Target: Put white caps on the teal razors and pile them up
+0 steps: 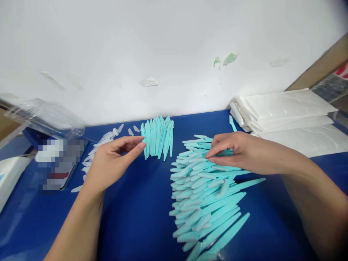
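Observation:
A large heap of turquoise plastic sticks with paler covered ends [201,192] lies right of centre on the blue table. My right hand [231,152] is at the heap's upper part, thumb and fingertips pinched together; what is between them is too small to make out. Near the wall stands a neat row of turquoise sticks [157,137], side by side. My left hand [116,159] is at this row's left edge, thumb and forefinger apart with nothing seen between them. Behind the left hand, translucent whitish caps [88,158] lie scattered in a band.
At the left are a pixelated phone-like object [65,163], a clear plastic bag [46,116] and a white box [11,177]. White plastic packets [290,105] are stacked at the right. One turquoise stick [233,123] lies apart beside them. A white wall [174,54] bounds the blue table [130,221].

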A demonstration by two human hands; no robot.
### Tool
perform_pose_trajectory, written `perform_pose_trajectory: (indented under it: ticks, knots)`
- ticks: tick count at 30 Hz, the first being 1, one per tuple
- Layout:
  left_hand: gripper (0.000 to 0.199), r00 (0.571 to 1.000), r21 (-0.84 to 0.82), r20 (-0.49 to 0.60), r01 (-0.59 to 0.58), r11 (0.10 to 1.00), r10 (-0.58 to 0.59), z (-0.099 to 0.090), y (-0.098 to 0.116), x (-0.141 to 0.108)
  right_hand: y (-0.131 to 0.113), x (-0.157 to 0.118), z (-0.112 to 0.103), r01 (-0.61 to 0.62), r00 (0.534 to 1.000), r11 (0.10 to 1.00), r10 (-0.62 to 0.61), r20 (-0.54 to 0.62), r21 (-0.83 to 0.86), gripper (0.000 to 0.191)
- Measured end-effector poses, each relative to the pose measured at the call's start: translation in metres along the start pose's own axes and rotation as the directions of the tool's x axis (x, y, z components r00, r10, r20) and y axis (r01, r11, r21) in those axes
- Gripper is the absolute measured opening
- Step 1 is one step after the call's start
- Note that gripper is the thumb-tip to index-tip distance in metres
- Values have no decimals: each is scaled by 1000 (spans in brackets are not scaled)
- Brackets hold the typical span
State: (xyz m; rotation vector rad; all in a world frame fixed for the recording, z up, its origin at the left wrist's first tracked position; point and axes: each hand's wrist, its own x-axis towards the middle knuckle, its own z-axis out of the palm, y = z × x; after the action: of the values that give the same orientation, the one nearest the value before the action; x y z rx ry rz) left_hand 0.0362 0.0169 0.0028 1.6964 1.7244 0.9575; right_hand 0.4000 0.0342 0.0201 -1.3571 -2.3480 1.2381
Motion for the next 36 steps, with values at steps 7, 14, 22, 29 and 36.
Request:
perform_pose_trajectory:
  ticks: [7,14,22,29,36]
  knots:
    - [48,977,168,-207,91,982,-55,-41,-20,12,6,2,3,-27,1000,1000,27,14,0,31]
    - [38,983,515,-27,-142,845,181,-30,-51,39,-26,33,-2,-76,988,993,62,-144,-93,47]
    - [39,969,590,142,-248,768,203,-5,-48,42,-67,137,16,-216,975,948,196,-104,-236,35]
    - [27,970,521,149,-241,819,191,-17,-53,36,-65,147,34,-383,924,923,383,13,16,41]
    - [18,986,297,73,-165,940,150,-27,-44,26,-80,140,34,-390,913,892,407,-30,229,30]
